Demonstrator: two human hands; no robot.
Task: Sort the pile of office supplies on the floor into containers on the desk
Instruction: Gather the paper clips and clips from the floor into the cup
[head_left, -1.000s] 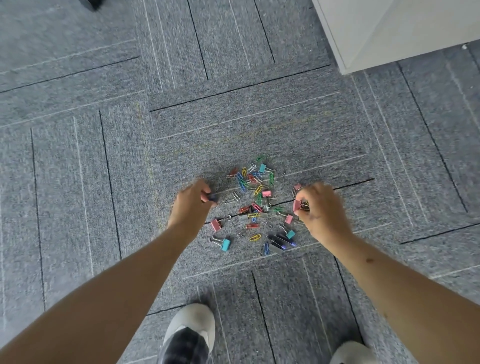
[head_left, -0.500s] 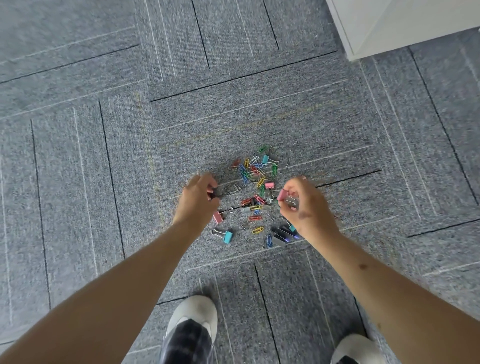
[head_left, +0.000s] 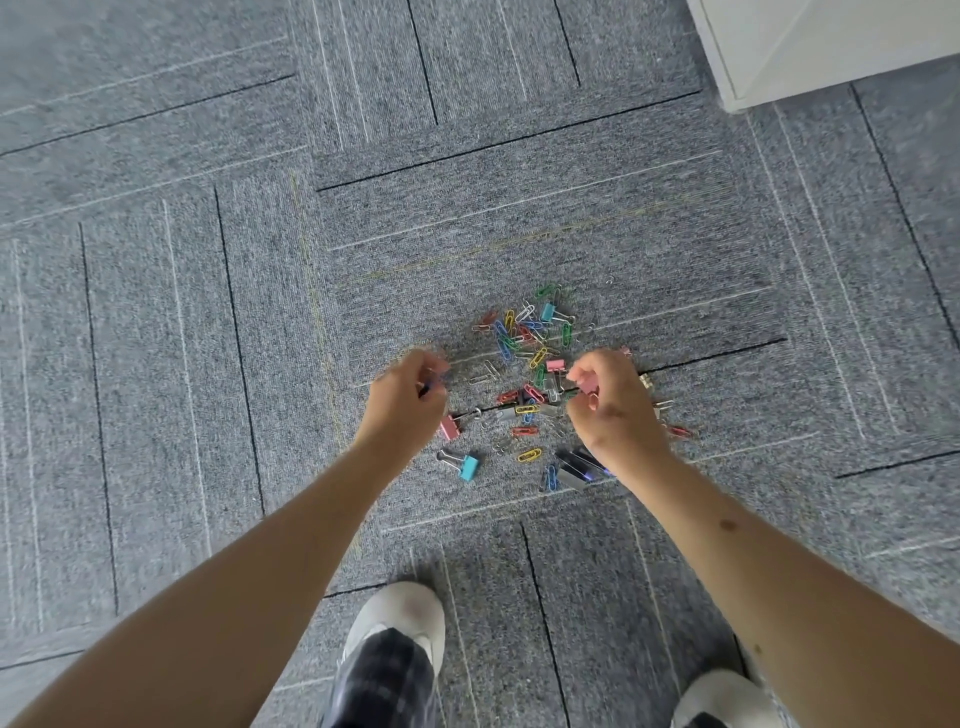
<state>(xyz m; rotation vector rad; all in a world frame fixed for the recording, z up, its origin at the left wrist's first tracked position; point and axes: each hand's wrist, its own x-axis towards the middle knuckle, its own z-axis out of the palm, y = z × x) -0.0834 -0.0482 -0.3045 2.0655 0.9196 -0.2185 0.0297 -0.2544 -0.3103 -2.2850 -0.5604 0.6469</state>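
Down on the grey carpet (head_left: 208, 312), the pile (head_left: 524, 353) of bright paper and binder clips lies between the hands; left hand (head_left: 405, 402) pinches a dark clip (head_left: 427, 388), right hand (head_left: 618, 408) a pink clip (head_left: 588, 387).

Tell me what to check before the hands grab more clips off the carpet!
1. Does the right hand pinch the pink binder clip? Ok.
2. Does the left hand hold something? Ok, it pinches a small dark thing, too blurred to name.
3. Is there room in the hands for more? Cannot tell, the palms are hidden.
4. Is the pile of clips cleared off the carpet? Not ok, many lie there.
5. Is the white shoe apart from the pile? Ok.
6. Are the containers in sight? Not ok, none shows.
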